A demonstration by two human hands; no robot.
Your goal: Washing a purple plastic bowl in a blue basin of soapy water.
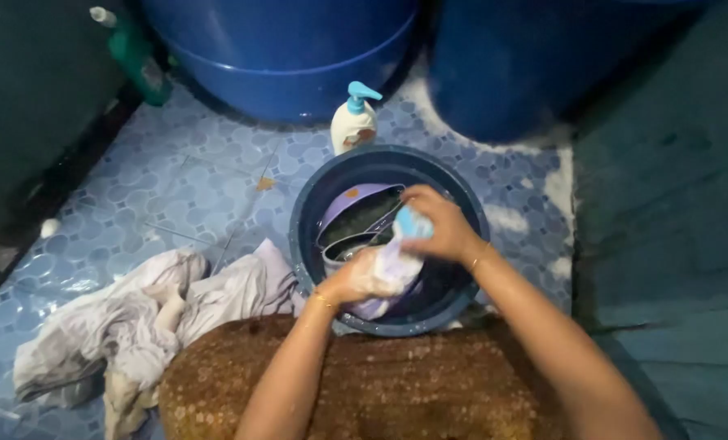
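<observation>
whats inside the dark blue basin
Inside the basin lie a purple plate and a metal pot; both hands, left hand and right hand, grip a pale cloth. The basin's bottom is hidden.

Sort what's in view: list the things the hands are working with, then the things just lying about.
In hand:
left hand gripping the pale wet cloth
right hand with a light blue piece on it
dark blue basin

Lying about:
pump bottle
heap of laundry
green bottle
blue barrels

pump bottle (352, 122) behind basin (461, 208), clothes (148, 314) left
</observation>
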